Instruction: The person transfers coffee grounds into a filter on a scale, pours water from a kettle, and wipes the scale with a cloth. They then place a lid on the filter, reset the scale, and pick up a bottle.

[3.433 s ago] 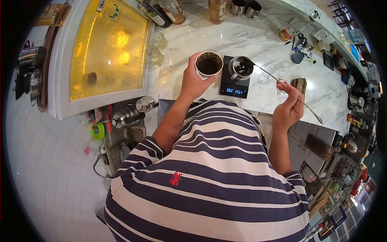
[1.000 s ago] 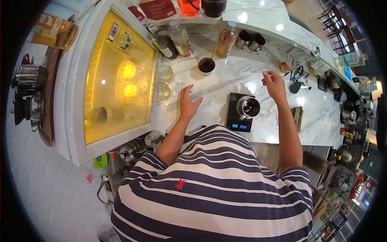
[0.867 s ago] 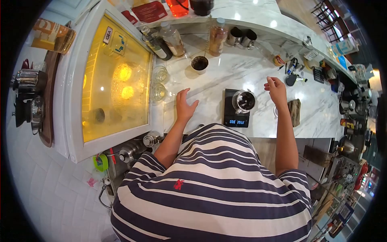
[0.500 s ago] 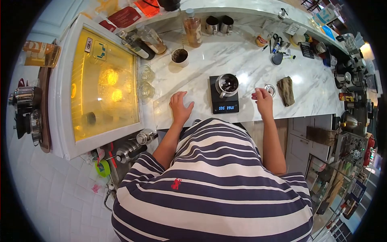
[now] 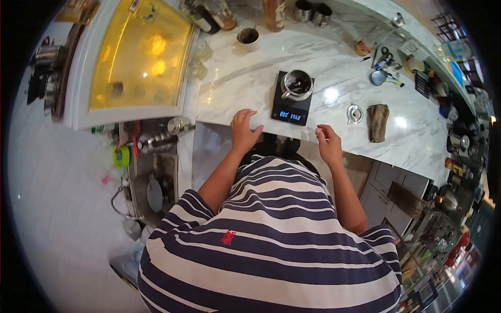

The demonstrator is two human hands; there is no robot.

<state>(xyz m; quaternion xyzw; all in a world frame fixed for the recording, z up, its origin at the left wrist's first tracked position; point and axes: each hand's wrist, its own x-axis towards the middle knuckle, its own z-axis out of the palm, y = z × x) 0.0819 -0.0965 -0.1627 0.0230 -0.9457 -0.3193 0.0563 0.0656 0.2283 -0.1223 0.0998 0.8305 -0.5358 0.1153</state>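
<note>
My left hand (image 5: 245, 130) rests at the counter's front edge with its fingers and thumb apart, holding nothing. My right hand (image 5: 329, 144) is at the same edge, further right, loosely curled with nothing visible in it. Between and beyond them lies a black digital scale (image 5: 290, 113) with lit blue digits. On the scale stands a round metal-rimmed vessel (image 5: 297, 85) with a handle and dark contents, touched by neither hand. A small round metal lid-like piece (image 5: 355, 113) lies to the right, beside a folded brown cloth (image 5: 378, 123).
A paper cup (image 5: 248, 39) with dark residue stands at the back left, near bottles (image 5: 274, 15) and metal pitchers (image 5: 302, 11). Scissors (image 5: 386, 56) and a calculator (image 5: 422, 84) lie back right. A yellow-lit glass-front cabinet (image 5: 141, 62) flanks the counter; a sink (image 5: 166, 163) sits below left.
The view has tilted and turned, so the counter sits higher. My right hand has drawn back from beside the metal lid-like piece toward the counter's edge. My left hand stays open near the edge.
</note>
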